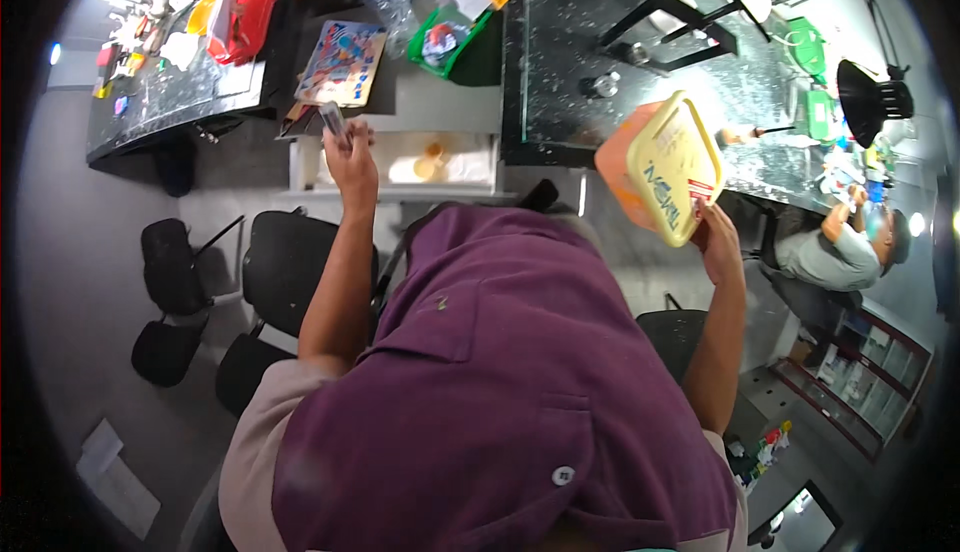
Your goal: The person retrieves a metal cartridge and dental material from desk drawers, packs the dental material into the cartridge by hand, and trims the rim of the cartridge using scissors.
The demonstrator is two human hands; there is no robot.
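My right hand point(718, 240) grips a squarish plastic tub point(622, 167) by its lower corner. The tub is orange-pink, has a yellow lid point(680, 157) on it, and is held tilted near the dark worktop's front edge. My left hand point(352, 157) is closed around a small, slim, clear greyish piece point(333, 120), whose exact kind I cannot make out. That hand is above the left end of a pulled-out drawer point(470, 167), in which a round yellowish item point(430, 164) lies. A colourful printed book point(342, 62) rests just beyond my left hand.
A green basket point(450, 47) and a red basket point(243, 20) stand at the back. The speckled dark worktop point(555, 72) carries a black frame stand point(690, 32) and a black lamp point(872, 102). Black chairs point(300, 257) are at left. Another person point(835, 252) sits at far right.
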